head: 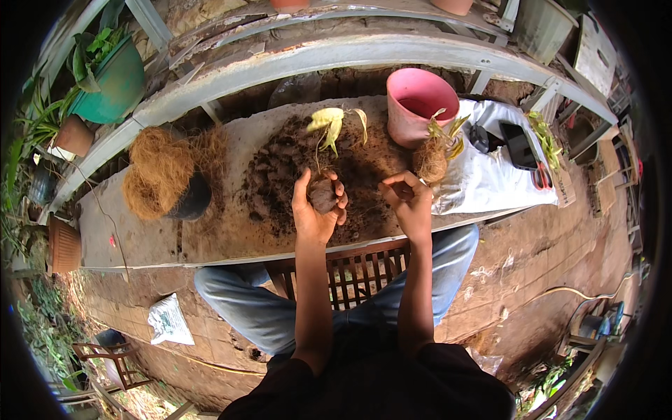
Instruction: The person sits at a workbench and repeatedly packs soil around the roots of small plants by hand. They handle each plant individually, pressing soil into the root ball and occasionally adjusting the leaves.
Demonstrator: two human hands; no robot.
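My left hand [316,210] holds the round root ball [322,195] of a small plant, whose pale yellow-green leaves [331,123] droop above the soil. To its right, my right hand [408,202] is raised over the table with thumb and fingertips close together; whether something thin is between them I cannot tell. Dark loose soil [273,176] spreads under and beside both hands. Just beyond my right hand lies a second plant with a fibre-wrapped root ball [430,161]. Behind it stands a pink pot [420,107].
Coconut fibre [157,173] is heaped over a black pot [195,199] at left. On a white plastic sack [472,186] at right lie a phone [518,145], a small black object [479,138] and red-handled scissors [542,177]. A metal rail [325,52] runs behind the table.
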